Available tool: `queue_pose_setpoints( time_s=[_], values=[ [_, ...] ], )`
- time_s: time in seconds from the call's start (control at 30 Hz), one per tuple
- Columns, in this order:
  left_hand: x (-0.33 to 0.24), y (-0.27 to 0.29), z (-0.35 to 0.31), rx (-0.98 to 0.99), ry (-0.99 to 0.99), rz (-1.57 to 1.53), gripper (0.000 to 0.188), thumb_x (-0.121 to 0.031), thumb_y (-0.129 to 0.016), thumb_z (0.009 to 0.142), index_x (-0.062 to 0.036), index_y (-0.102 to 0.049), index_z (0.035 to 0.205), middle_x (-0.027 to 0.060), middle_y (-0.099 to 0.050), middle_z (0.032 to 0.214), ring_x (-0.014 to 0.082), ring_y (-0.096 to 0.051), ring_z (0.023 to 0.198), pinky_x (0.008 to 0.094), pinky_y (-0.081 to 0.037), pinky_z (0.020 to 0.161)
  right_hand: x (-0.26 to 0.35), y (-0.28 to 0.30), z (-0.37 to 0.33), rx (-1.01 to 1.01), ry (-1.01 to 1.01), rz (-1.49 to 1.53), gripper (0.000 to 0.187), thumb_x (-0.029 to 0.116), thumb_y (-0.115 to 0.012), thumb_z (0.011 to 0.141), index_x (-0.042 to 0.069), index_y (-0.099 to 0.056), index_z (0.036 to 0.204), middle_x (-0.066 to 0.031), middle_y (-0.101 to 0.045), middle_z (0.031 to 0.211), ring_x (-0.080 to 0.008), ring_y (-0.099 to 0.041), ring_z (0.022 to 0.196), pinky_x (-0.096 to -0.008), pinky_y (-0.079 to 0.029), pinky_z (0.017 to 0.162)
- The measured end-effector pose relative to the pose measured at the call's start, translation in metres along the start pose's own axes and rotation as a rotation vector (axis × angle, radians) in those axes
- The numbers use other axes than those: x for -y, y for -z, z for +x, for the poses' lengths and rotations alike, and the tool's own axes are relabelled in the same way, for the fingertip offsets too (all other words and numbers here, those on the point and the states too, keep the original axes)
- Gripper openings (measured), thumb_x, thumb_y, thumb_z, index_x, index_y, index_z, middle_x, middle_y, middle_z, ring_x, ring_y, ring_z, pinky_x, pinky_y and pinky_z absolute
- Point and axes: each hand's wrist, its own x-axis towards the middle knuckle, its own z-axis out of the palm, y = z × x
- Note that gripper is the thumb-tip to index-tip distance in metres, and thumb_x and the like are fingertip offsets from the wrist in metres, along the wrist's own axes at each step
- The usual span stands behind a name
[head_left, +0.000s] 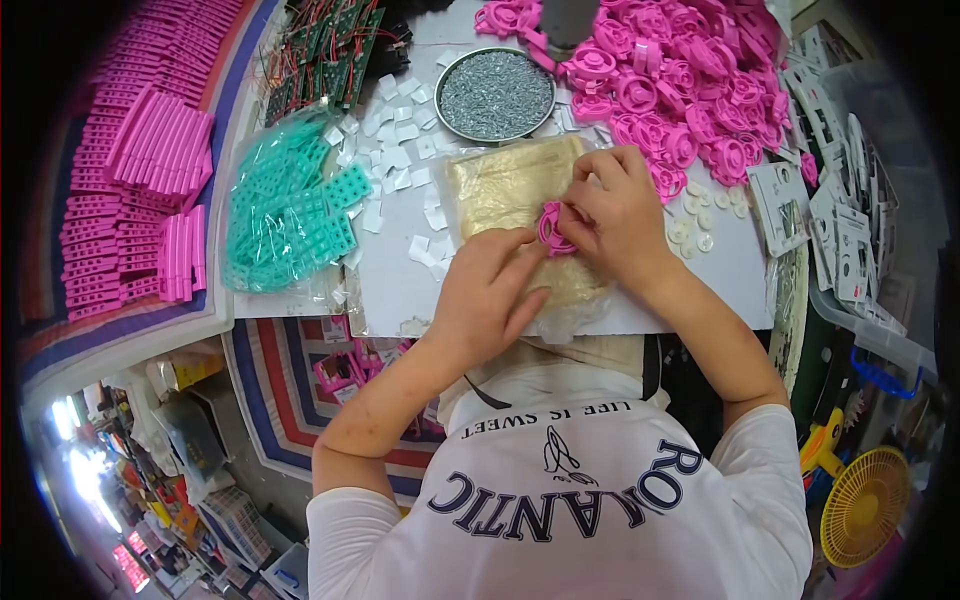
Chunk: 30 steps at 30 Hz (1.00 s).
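My right hand (pixel 622 218) pinches a small pink plastic ring-shaped part (pixel 551 230) above a wrapped gold-beige pad (pixel 505 185). Its fingers are bent, and the tips partly hide the part. My left hand (pixel 487 292) comes in from the other side, its fingertips at the left edge of the pink part. The left thumb is stretched out, apart from the fingers, over the lower part of the pad. Just beyond the pad stands a round metal dish (pixel 440 107) full of small grey screws. White round discs (pixel 690 222) lie to the right of my right hand.
A large heap of pink ring parts (pixel 670 85) covers the far right. Small white squares (pixel 400 130) lie scattered left of the dish. Farther left are a bag of teal plates (pixel 290 215), circuit boards (pixel 325 50) and stacked pink strips (pixel 160 140). Packaged cards (pixel 778 205) stand at right.
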Motion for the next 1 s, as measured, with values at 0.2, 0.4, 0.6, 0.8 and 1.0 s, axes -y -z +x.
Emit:
queue_pose_setpoints(
  time_s=[0.2,0.4,0.6,0.8,1.0],
  values=[
    [0.010,0.000,0.006,0.121,-0.116,0.119,0.057,-0.028,-0.075,0.083,-0.0013,-0.061,0.131,0.0137,-0.057,0.136,0.0334,-0.053,0.122,0.0452,-0.046,0.100,0.003,-0.001,-0.006,0.020,-0.035,-0.036,0.016,0.011,-0.075,0.069,0.008,-0.065,0.081,-0.0058,-0.061,0.097,-0.0302,-0.053,0.095,-0.0442,-0.044,0.080],
    [0.009,0.003,0.010,0.279,-0.071,0.218,0.064,-0.035,-0.075,0.083,-0.0006,-0.059,0.134,0.0130,-0.057,0.137,0.0310,-0.051,0.127,0.0457,-0.041,0.106,0.006,0.021,0.001,0.232,-0.059,-0.089,0.019,0.011,-0.075,0.072,0.006,-0.066,0.088,-0.0080,-0.062,0.101,-0.0319,-0.053,0.096,-0.0452,-0.042,0.082],
    [0.034,0.043,0.011,0.133,-0.022,-0.480,0.054,-0.024,-0.077,0.085,-0.0043,-0.063,0.133,0.0147,-0.059,0.139,0.0315,-0.048,0.138,0.0463,-0.038,0.114,0.022,0.040,0.025,0.278,-0.045,0.100,0.026,0.005,-0.074,0.075,0.001,-0.066,0.099,-0.0161,-0.061,0.103,-0.0361,-0.056,0.099,-0.0431,-0.046,0.085],
    [0.178,0.261,-0.003,-0.813,0.322,0.707,0.046,-0.019,-0.078,0.085,-0.0017,-0.065,0.125,0.0192,-0.064,0.130,0.0326,-0.064,0.113,0.0396,-0.050,0.096,0.030,0.051,0.009,0.303,-0.075,0.265,0.024,-0.001,-0.071,0.074,0.000,-0.066,0.097,-0.0152,-0.062,0.097,-0.0328,-0.058,0.086,-0.0396,-0.047,0.077],
    [0.331,0.402,-0.148,-0.228,1.649,0.888,0.089,-0.050,-0.085,0.069,-0.0057,-0.055,0.141,0.0257,-0.048,0.148,0.0403,-0.051,0.136,0.0495,-0.042,0.113,0.033,0.039,0.012,0.358,-0.027,0.341,0.020,-0.001,-0.073,0.074,0.000,-0.067,0.093,-0.0142,-0.064,0.091,-0.0319,-0.059,0.083,-0.0392,-0.047,0.074]
  ],
)
